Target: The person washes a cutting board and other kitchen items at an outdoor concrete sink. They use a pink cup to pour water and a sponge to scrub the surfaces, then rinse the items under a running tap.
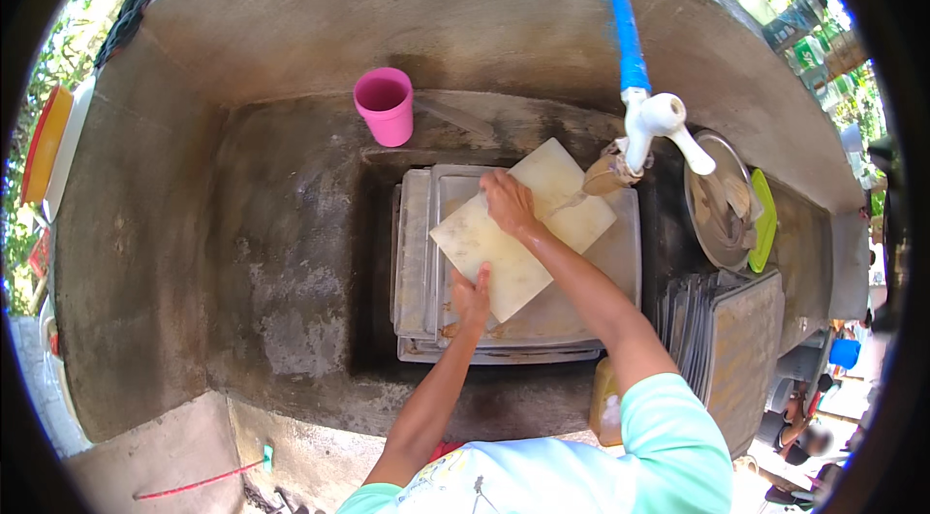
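A worn, off-white cutting board [508, 252] is tilted over a stack of metal baking trays [610, 274] in the concrete sink basin. My left hand [472, 296] grips its lower-left edge, thumb on top and the other fingers hidden beneath. Across the upper-left edge my right hand [508, 201] has its fingers curled; anything under the palm is hidden. Water runs onto the board from a white plastic tap [650, 121] on a blue pipe [626, 27]. A brownish wrapping [607, 172] hangs at the tap's mouth.
A pink plastic cup [389, 118] stands on the back ledge. To the right are a round metal lid or pan [705, 201], a green plastic lid [763, 223] and several upright trays [748, 339]. A yellowish container [604, 405] sits near my right elbow. Concrete walls [131, 245] enclose the sink.
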A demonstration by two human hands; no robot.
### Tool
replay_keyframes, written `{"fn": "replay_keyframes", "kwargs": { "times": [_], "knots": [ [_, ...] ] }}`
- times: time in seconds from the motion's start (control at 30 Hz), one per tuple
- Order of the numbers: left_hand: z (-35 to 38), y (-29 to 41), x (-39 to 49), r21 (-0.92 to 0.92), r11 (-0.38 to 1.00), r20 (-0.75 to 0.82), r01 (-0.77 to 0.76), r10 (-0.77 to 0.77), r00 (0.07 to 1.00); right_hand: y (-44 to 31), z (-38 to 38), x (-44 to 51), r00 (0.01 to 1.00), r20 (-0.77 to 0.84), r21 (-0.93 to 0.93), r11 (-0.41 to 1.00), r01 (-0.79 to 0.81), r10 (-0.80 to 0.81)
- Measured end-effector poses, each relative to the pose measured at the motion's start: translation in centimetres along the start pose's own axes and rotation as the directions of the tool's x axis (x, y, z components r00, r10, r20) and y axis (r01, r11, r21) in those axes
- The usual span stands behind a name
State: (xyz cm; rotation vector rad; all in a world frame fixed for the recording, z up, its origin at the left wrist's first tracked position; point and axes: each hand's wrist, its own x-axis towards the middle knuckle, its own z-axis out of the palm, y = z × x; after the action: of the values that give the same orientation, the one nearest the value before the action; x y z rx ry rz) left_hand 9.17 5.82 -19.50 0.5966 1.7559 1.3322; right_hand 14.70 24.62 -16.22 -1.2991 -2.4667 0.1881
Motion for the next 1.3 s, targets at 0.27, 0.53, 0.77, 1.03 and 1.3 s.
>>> {"fn": "replay_keyframes", "kwargs": {
  "times": [0.27,0.53,0.77,1.03,1.3],
  "knots": [
    [0.2,1.1,0.3,-0.041,0.999,0.008,-0.01,0.01,1.0,-1.5,3.6,0.1,0.983,0.045,-0.041,0.984,-0.174,0.175],
    [-0.6,0.1,1.8,-0.197,0.98,0.092,0.023,-0.005,0.996,0.9,-1.6,0.6,0.99,-0.049,0.023,0.991,-0.128,0.129],
    [-1.3,-0.4,4.2,-0.549,0.778,0.231,0.306,-0.211,0.95,-8.1,-0.9,-6.2,1.0,-0.029,-0.015,1.0,0.003,-0.004],
    [-0.1,3.2,3.3,-0.412,0.903,0.175,0.124,-0.056,0.983,17.8,0.4,-5.1,0.917,-0.316,0.085,0.97,-0.227,0.243],
    [-4.0,7.3,1.5,-0.314,0.949,0.077,0.017,0.008,0.997,13.7,-5.3,5.3,0.919,-0.33,-0.065,0.966,-0.249,0.214]
  ]
}}
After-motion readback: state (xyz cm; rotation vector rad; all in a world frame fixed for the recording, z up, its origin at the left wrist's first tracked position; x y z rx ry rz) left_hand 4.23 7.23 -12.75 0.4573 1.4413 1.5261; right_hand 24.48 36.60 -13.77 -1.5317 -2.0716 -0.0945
